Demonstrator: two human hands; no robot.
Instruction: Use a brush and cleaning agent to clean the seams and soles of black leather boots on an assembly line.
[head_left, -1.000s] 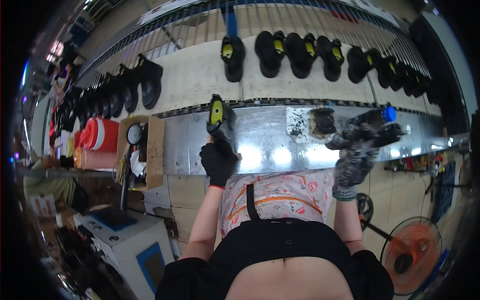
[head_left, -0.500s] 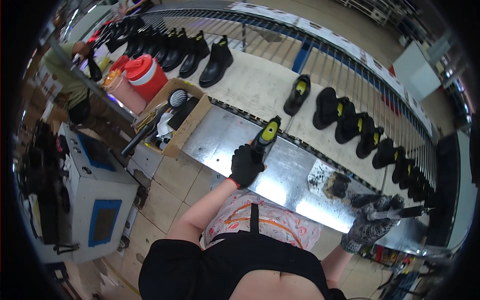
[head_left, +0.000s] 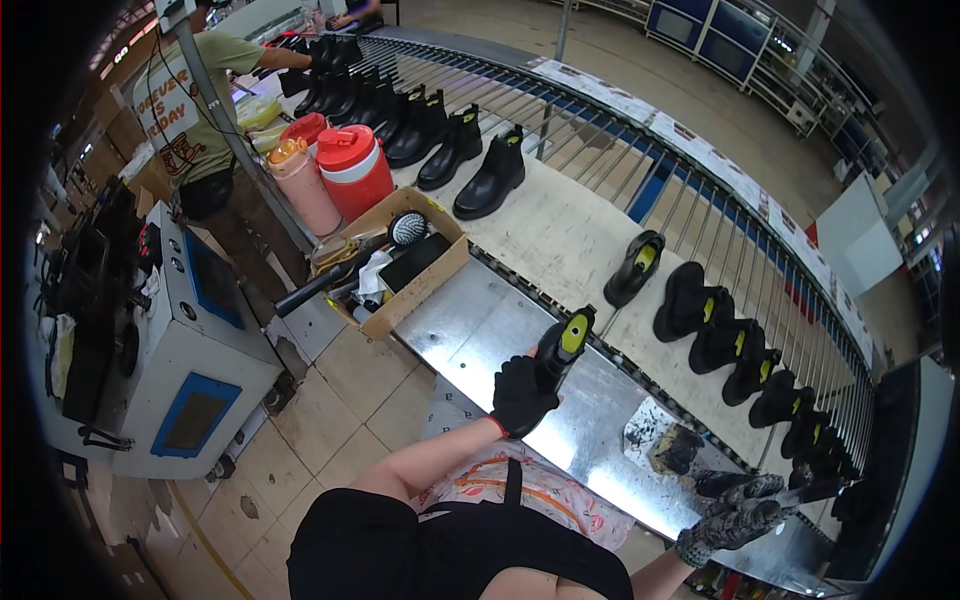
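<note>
My left hand (head_left: 525,398), in a black glove with a red cuff, is closed on a black ankle boot (head_left: 553,362). Yellow-green lining shows at the boot's opening, and it is held over the shiny metal ledge (head_left: 450,330). To the right, my right hand (head_left: 735,520) wears a grey patterned glove. Its fingers are wrapped round a slim tool (head_left: 808,494) with a dark end that points right; the tool's exact kind is unclear. Beside that hand, on the ledge, lies a stained white sheet with a blackened pad (head_left: 675,449).
Black boots (head_left: 490,178) line the pale conveyor belt (head_left: 570,228) beyond the ledge. A cardboard box (head_left: 440,262) holds a hairbrush (head_left: 408,229) and tools, near a red jug (head_left: 355,175) and pink bottle (head_left: 305,195). A machine cabinet (head_left: 215,370) stands left; another person (head_left: 215,110) reaches toward boots.
The whole view has shifted, so the belt and ledge sit lower and further right. My left hand keeps the boot and my right hand the tool. The other person's arm now extends toward the boots.
</note>
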